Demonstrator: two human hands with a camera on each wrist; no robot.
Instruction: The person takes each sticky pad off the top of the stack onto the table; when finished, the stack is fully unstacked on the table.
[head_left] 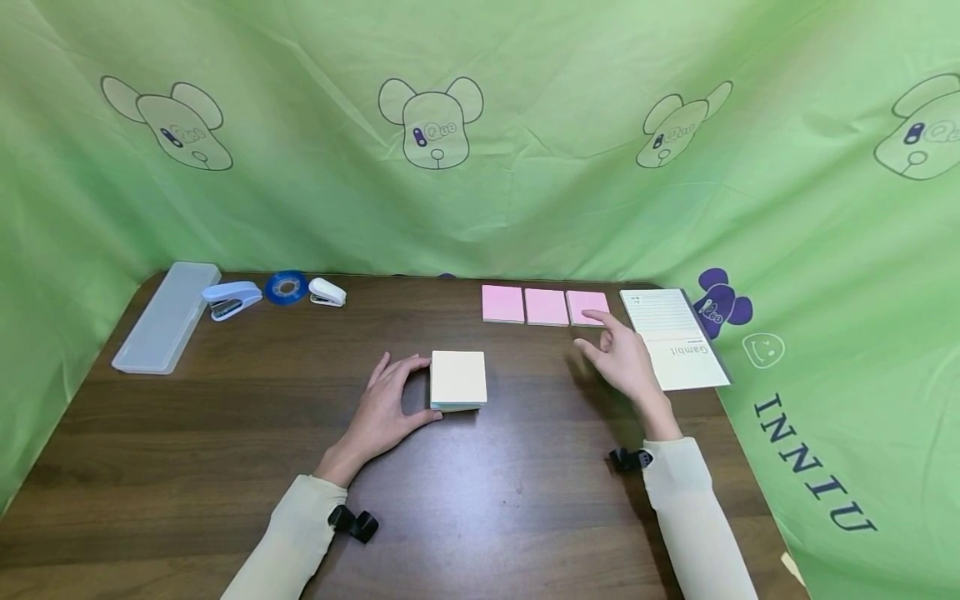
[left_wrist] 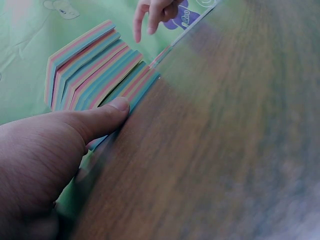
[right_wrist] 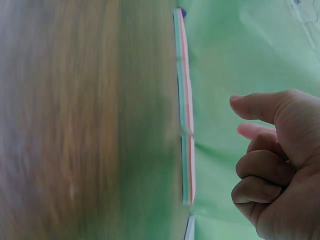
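A thick stack of sticky notes [head_left: 458,377] with a cream top sits mid-table; its layered, coloured sides show in the left wrist view. My left hand [head_left: 384,410] holds the stack at its left side, thumb [left_wrist: 117,107] at the near edge and forefinger by the far left corner. Three pink-topped sticky-note pads [head_left: 547,307] lie in a row along the back. Over the rightmost pink pad [head_left: 585,302] hovers my right hand [head_left: 621,357], forefinger and thumb extended and apart, its other fingers [right_wrist: 257,192] folded, nothing held.
Right of the pink pads lies a white notepad [head_left: 671,337]. At the back left are a frosted plastic case [head_left: 168,317], a light blue stapler [head_left: 231,297], a blue tape roll [head_left: 287,287] and a small white stapler [head_left: 327,292]. A green printed curtain [head_left: 510,183] hangs behind the table.
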